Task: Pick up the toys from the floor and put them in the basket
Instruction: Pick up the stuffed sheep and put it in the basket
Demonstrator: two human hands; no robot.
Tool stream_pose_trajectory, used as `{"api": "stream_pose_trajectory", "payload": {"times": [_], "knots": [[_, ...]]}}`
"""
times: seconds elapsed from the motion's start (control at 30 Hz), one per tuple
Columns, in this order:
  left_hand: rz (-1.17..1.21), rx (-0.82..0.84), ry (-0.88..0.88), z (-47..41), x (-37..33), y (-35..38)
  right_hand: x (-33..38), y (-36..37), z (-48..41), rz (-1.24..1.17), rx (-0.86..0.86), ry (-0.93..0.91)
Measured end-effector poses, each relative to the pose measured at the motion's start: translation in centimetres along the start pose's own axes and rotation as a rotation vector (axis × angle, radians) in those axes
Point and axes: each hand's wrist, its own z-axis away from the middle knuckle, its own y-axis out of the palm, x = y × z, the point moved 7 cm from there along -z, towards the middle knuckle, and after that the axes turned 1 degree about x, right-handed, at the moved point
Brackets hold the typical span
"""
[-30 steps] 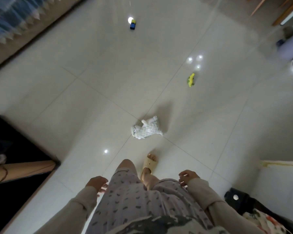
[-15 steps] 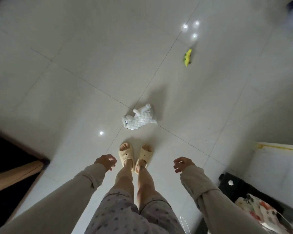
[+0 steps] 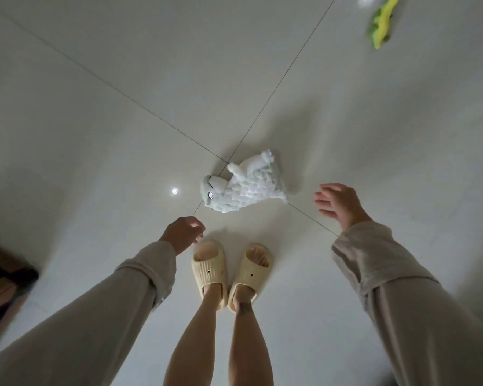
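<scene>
A white plush animal toy [image 3: 243, 186] lies on its side on the tiled floor, just beyond my two feet in cream slippers [image 3: 230, 270]. My right hand [image 3: 339, 204] hovers to the right of the toy with fingers spread, not touching it. My left hand [image 3: 183, 232] hangs below and left of the toy, fingers loosely curled, holding nothing. A yellow-green toy [image 3: 381, 23] lies farther off at the top right. No basket is in view.
Pale glossy floor tiles [image 3: 123, 121] with dark grout lines fill the view. A dark piece of furniture with a wooden part [image 3: 3, 277] sits at the left edge.
The view has dropped closer to the floor and the toy looks larger. Both hands have reached forward toward the white plush toy, and the right hand has opened its fingers.
</scene>
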Motion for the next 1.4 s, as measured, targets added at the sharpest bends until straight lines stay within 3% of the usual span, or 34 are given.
{"api": "stream_pose_trajectory", "payload": {"times": [0.17,0.3,0.4,0.63,0.77,0.93,1.17,1.3,1.4], "knots": [[0.143,-0.134,-0.061,-11.6,2.0,1.3,-1.1,4.6,-11.9,-0.109,0.016,-0.024],[0.45,-0.237,-0.184,-18.6,4.6,2.4,-4.1,9.1,-18.5,0.114,0.05,-0.058],[0.638,-0.217,-0.235,-22.6,5.7,3.7,-5.8,10.1,-21.8,0.18,-0.026,-0.094],[0.89,-0.154,-0.163,-25.0,5.2,5.6,-9.0,12.2,-20.9,0.026,0.048,-0.077],[0.978,-0.213,-0.026,-18.9,3.6,3.0,-8.6,10.7,-13.1,-0.198,0.076,-0.067],[0.998,-0.188,0.186,-5.3,0.2,-1.3,-7.9,6.7,1.5,-0.356,0.138,-0.049],[0.85,-0.075,0.364,14.4,-3.0,-5.7,-4.3,0.2,20.4,-0.371,0.1,-0.061],[0.878,-0.028,0.422,24.8,-4.5,-6.5,-0.9,-2.6,29.9,-0.27,0.087,-0.122],[0.874,-0.015,0.476,31.8,-5.7,-7.1,1.0,-4.7,36.1,-0.328,0.081,-0.162]]}}
